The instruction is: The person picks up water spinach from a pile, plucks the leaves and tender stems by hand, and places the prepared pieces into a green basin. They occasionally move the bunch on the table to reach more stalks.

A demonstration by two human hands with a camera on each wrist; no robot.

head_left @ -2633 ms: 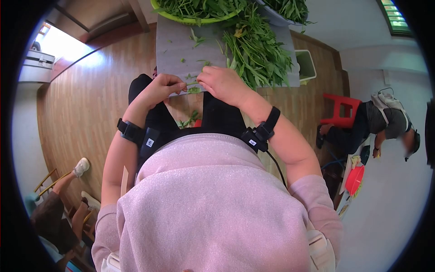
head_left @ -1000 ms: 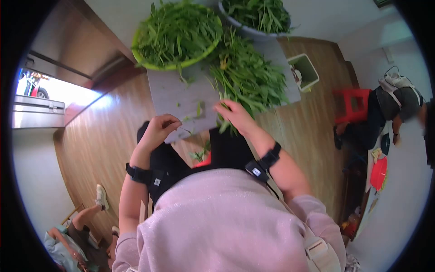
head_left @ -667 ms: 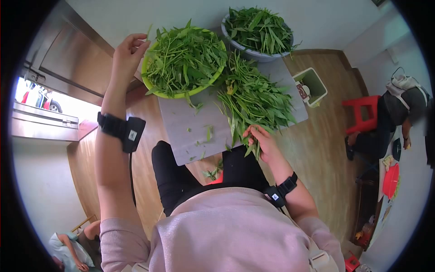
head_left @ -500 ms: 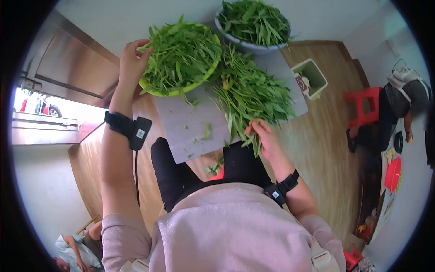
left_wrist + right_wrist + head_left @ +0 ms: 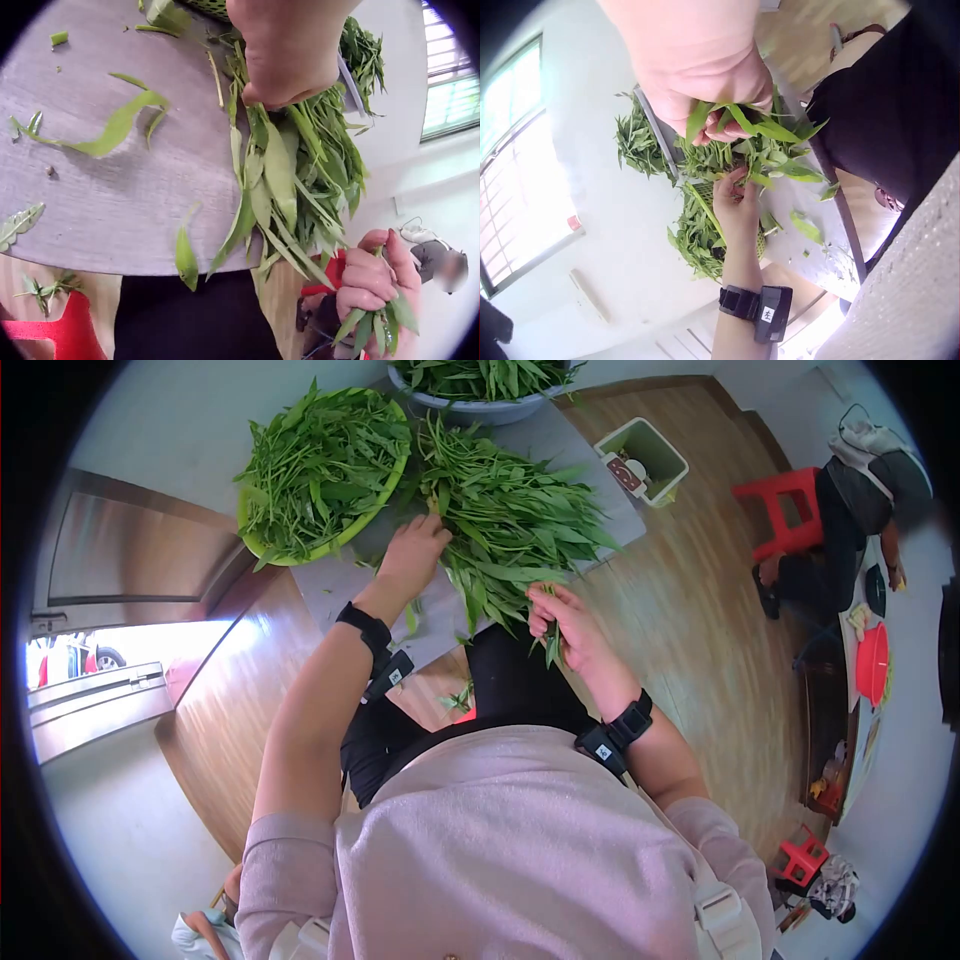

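Note:
On the grey board (image 5: 330, 595) lies a heap of water spinach (image 5: 520, 500), long narrow leaves on green stems. My left hand (image 5: 415, 555) reaches in at the stem side of this heap, fingertips among the stems; I cannot tell whether they pinch one. Its fingertips are hidden in the left wrist view, where the back of the hand (image 5: 292, 45) overlaps the stems. Nearer my body, my right hand (image 5: 580, 630) holds a small bunch of water spinach leaves (image 5: 382, 322), curled fingers around it, leaf tips hanging below.
A yellow-green basket (image 5: 400, 470) piled with greens stands at the board's left back, a grey-blue basin (image 5: 490, 410) of greens behind. Loose leaf scraps (image 5: 120, 127) lie on the board. Right of it stands a pale bin (image 5: 665, 460). A red stool (image 5: 780, 510) and another person (image 5: 870, 490) are farther right.
My left hand has come from the basket's far left side, where it held a green piece, to the heap. My right hand keeps its bunch. The head view has shifted.

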